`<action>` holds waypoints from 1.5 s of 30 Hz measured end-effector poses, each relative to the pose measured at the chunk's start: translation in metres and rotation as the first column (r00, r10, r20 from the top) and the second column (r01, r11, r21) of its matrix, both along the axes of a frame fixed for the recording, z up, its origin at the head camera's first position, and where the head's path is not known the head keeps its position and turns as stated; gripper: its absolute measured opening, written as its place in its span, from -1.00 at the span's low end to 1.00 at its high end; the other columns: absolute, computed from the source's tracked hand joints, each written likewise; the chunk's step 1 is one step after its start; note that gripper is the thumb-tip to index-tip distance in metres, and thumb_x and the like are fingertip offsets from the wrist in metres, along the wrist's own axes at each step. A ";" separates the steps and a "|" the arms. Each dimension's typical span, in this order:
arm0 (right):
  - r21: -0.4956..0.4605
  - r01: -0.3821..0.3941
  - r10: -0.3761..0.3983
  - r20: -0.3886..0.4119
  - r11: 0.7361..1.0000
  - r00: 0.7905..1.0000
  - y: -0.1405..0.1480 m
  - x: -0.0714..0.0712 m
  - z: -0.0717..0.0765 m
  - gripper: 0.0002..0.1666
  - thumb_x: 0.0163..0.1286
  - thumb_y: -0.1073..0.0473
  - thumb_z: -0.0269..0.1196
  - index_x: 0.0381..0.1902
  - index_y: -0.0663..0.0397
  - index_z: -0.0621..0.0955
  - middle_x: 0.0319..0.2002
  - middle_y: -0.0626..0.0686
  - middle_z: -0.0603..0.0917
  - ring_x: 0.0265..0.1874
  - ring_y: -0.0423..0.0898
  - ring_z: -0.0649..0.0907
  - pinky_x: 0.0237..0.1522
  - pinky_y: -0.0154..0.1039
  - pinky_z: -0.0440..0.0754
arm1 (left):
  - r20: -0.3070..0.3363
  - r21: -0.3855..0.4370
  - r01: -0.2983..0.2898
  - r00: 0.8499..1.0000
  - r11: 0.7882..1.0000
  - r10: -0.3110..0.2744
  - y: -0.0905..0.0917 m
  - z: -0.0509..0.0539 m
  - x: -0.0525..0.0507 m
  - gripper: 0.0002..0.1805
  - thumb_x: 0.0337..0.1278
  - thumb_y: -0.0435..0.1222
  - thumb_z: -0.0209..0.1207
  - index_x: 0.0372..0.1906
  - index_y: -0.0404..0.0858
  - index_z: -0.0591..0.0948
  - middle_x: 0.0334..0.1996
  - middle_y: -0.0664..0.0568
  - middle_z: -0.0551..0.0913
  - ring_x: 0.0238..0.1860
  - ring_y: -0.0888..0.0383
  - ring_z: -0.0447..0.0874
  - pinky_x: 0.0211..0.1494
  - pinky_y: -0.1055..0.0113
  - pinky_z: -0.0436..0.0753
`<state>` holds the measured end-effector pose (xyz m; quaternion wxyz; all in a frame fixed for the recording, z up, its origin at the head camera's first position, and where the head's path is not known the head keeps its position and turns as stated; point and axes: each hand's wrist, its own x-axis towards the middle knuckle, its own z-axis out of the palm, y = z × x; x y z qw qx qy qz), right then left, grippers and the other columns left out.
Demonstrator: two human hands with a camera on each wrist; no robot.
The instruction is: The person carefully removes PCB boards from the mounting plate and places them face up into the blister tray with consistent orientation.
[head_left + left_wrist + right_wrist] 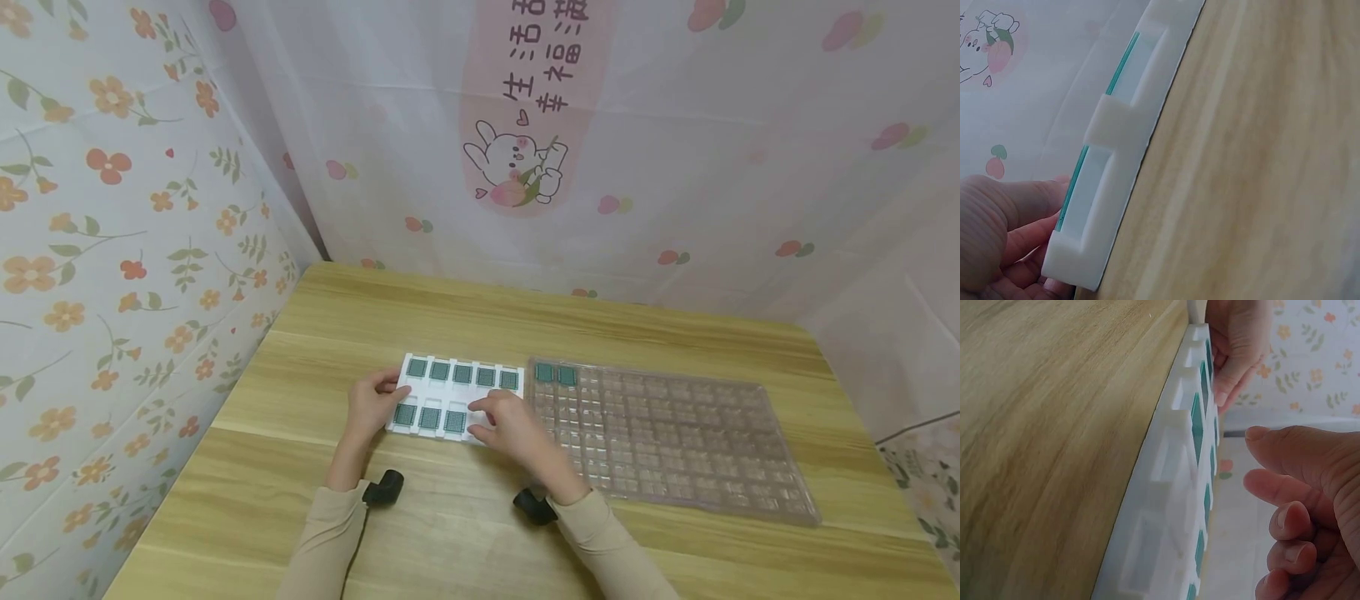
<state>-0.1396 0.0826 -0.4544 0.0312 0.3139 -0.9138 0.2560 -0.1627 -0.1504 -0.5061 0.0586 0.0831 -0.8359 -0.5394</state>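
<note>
Right now, the white tray [453, 392] lies on the wooden table [442, 517], just left of the clear tray [675, 442]: five green chips [462, 373] along its far row, three visible in the near one! Two more chips [567, 376] sit in the clear tray's far-left corner. The left hand [369, 404] grips the white tray's left end, thumb over the edge. Above the right end, the right hand [510, 421] hovers, thumb and forefinger parted, other fingers curled.

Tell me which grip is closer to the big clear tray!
Right. The right grip hovers over the white tray, beside the clear tray; the left grip holds the white tray's farther end.
</note>
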 end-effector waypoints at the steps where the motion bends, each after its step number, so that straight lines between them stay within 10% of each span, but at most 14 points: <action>1: -0.001 0.001 -0.001 0.003 1.000 1.000 -0.001 0.000 -0.001 -0.71 0.05 0.21 0.41 -0.25 0.23 0.70 -0.67 -0.13 0.28 -0.61 -0.24 0.26 -0.58 -0.41 0.24 | -0.001 -0.003 0.000 1.000 1.000 0.000 0.000 0.000 0.000 -0.66 -0.04 -0.44 0.31 -0.07 -0.44 0.63 -0.28 -0.22 0.66 -0.27 0.00 0.59 -0.32 0.50 0.50; 45: 0.024 0.020 -0.022 0.083 1.000 0.996 -0.019 -0.005 -0.010 -0.65 0.03 0.18 0.43 -0.20 0.25 0.70 -0.67 -0.13 0.33 -0.62 -0.23 0.29 -0.59 -0.39 0.26 | 0.005 0.006 -0.006 1.000 1.000 0.006 0.001 0.002 0.001 -0.67 -0.03 -0.44 0.31 -0.08 -0.43 0.64 -0.28 -0.21 0.66 -0.29 0.00 0.57 -0.32 0.50 0.50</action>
